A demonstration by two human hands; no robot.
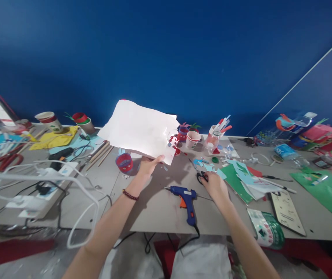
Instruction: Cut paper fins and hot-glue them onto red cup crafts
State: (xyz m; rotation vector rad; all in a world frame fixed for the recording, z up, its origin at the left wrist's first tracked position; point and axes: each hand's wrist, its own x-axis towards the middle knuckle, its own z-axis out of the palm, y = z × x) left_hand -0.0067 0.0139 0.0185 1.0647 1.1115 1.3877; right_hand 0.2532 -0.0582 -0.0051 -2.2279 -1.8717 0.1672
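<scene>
My left hand point(148, 166) grips the lower edge of a large white sheet of paper point(138, 126), lifted above the table. Under my right hand point(215, 184) is a pair of scissors point(201, 177); its fingers are closed on the black handles, and the blades point away over the table. Between my forearms lies a blue glue gun point(185, 197) with an orange trigger, its nozzle to the left. Just left of the paper's lower edge stands a red and blue decorated cup point(124, 162). Light-blue paper scraps point(209, 167) lie beyond the scissors.
A white power strip point(52, 190) with tangled cables crowds the left. Paper cups point(193, 138) and a jar of markers point(214, 141) stand at the back. Green paper point(237, 182), a metal plate point(288, 211) and a green-and-white pouch point(266, 228) lie on the right.
</scene>
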